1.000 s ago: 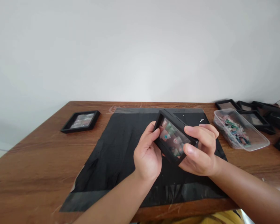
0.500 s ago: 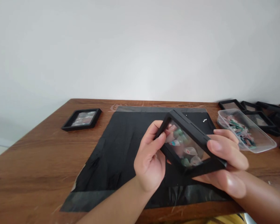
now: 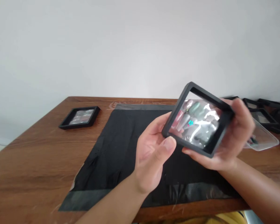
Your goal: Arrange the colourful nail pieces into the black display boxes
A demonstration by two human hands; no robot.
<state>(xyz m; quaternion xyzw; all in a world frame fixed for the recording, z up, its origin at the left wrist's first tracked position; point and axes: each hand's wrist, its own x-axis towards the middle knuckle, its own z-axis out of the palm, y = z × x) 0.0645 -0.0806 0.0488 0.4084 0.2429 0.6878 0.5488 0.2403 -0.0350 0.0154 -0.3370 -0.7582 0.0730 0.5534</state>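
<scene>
Centre-right of frame: right hand (image 3: 226, 146) grips the black display frame (image 3: 198, 123) from behind and below, fingers curled over its far right edge, palm under it. Frame is lifted off the black mat (image 3: 121, 146), tilted, clear window toward the camera, small coloured pieces visible inside. Left hand (image 3: 151, 155) is half open, thumb tip pressed on the frame's lower-left corner, fingers behind that corner. Left of frame, a second filled frame (image 3: 79, 117) lies flat on the wooden table (image 3: 32, 165). Right edge: a clear plastic tub (image 3: 262, 138), mostly hidden behind the right hand, and empty black frames (image 3: 266, 116) beyond.
</scene>
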